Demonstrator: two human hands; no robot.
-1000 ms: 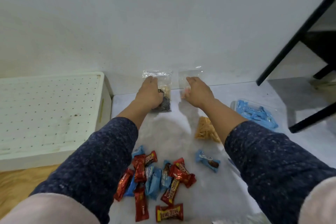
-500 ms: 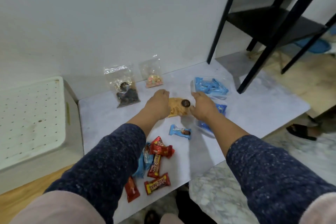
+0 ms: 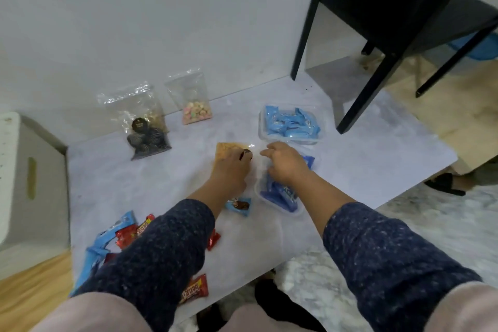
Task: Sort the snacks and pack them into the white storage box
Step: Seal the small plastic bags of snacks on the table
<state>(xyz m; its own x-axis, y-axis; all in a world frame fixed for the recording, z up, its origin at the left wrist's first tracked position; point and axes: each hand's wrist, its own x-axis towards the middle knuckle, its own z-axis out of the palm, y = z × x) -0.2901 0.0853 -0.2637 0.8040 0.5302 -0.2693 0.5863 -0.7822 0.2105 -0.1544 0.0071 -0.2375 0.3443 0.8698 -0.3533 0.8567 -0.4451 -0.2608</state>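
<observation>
A clear bag of orange snacks (image 3: 225,149) with a dark round sticker lies mid-table. My left hand (image 3: 231,170) lies on it, fingers pressed at the sticker. My right hand (image 3: 285,163) has curled fingers at the bag's clear right edge and hovers over a clear tub of blue packets (image 3: 280,197). The white storage box (image 3: 40,183) stands at the far left, off the table. A bag of dark spiral cookies (image 3: 147,135) and a bag of pastel candies (image 3: 195,110) lean on the wall.
A second clear tub of blue packets (image 3: 291,124) sits behind my right hand. One blue packet (image 3: 239,205) lies under my left wrist. Red and blue wrapped bars (image 3: 121,234) lie at the front left. A black table frame (image 3: 377,75) stands at the right.
My hands left the two bags by the wall and came back to the orange snack bag in the middle. My view has swung right and the box has slid to the left edge.
</observation>
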